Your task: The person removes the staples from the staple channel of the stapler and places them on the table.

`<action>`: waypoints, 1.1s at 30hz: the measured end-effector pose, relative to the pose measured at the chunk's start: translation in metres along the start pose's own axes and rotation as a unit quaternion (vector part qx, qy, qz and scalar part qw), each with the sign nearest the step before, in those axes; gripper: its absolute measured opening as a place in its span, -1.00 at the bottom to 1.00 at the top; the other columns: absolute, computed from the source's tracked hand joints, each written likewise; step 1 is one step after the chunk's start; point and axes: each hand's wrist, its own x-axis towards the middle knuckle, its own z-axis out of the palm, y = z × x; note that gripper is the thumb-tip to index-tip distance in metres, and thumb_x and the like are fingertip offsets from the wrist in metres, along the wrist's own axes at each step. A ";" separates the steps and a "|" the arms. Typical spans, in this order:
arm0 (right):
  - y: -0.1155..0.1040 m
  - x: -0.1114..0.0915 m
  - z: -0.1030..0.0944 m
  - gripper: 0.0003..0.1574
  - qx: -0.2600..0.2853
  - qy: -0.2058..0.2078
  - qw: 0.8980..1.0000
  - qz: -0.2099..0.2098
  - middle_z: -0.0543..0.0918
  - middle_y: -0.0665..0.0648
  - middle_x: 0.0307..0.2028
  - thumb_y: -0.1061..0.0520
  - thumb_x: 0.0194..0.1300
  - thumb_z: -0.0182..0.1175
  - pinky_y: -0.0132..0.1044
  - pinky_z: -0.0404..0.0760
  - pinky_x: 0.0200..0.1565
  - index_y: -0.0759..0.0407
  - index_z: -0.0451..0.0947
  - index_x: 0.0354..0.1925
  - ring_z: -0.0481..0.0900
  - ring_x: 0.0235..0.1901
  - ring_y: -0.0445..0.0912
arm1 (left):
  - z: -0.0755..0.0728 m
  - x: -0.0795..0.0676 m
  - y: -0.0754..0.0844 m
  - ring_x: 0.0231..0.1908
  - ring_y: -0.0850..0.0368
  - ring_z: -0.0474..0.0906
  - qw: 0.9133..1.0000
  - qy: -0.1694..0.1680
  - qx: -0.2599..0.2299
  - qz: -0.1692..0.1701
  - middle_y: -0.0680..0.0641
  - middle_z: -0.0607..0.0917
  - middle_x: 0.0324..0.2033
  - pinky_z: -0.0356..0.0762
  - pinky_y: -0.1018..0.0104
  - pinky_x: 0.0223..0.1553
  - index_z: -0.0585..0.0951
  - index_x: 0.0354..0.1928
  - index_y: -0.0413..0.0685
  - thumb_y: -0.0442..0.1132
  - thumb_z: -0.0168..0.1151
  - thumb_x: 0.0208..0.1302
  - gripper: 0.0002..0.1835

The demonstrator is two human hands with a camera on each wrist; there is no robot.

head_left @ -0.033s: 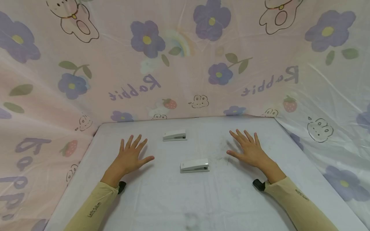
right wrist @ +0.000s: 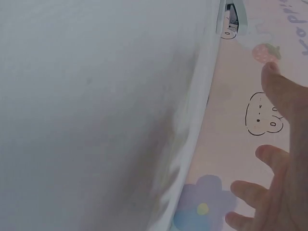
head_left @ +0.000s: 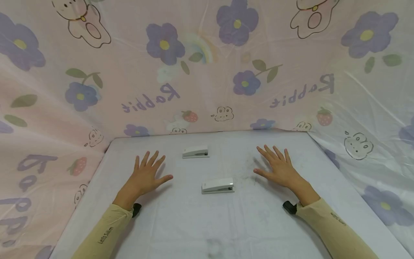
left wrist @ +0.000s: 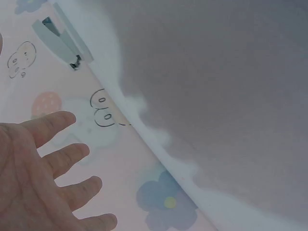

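Two white staplers stand on the white-covered table in the head view. The nearer stapler is at the middle, and the farther stapler sits behind it, a little to the left. My left hand, palm down with fingers spread, is left of both and holds nothing. On the other side, my right hand has its fingers spread too, with nothing in it. A stapler shows at the upper left of the left wrist view, apart from the fingers. Part of a stapler appears at the top of the right wrist view.
The white tablecloth has faint dark smudges between the staplers and the right hand. A printed curtain with flowers and rabbits hangs along the table's back edge and both sides. Dark wrist cameras are strapped at both sleeves.
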 end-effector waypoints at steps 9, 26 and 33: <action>-0.010 0.001 0.002 0.20 0.009 -0.005 1.000 -0.015 0.06 0.34 0.69 -0.50 0.41 0.28 0.50 -0.42 0.52 -0.14 0.02 0.74 -0.13 0.64 0.46 | -0.005 -0.001 0.018 0.66 -0.45 -0.20 1.000 0.006 0.005 0.019 -0.30 0.09 0.68 -0.39 -0.53 0.54 0.23 0.68 -0.07 0.41 0.21 0.44 0.01; -0.040 -0.004 0.014 0.21 0.025 -0.027 0.998 -0.057 0.13 0.30 0.67 -0.52 0.35 0.33 0.51 -0.32 0.53 -0.12 0.12 0.71 -0.06 0.64 0.42 | 0.010 0.008 0.060 0.67 -0.38 -0.13 0.996 0.013 0.022 0.089 -0.23 0.12 0.68 -0.27 -0.51 0.56 0.28 0.67 0.00 0.47 0.19 0.41 0.01; -0.050 -0.007 0.017 0.19 0.041 -0.035 0.996 -0.074 0.18 0.34 0.65 -0.49 0.35 0.34 0.51 -0.26 0.53 -0.07 0.17 0.69 0.03 0.62 0.42 | 0.009 0.009 0.079 0.67 -0.36 -0.11 0.993 0.008 0.029 0.118 -0.24 0.17 0.67 -0.25 -0.50 0.56 0.29 0.66 0.00 0.46 0.19 0.41 -0.01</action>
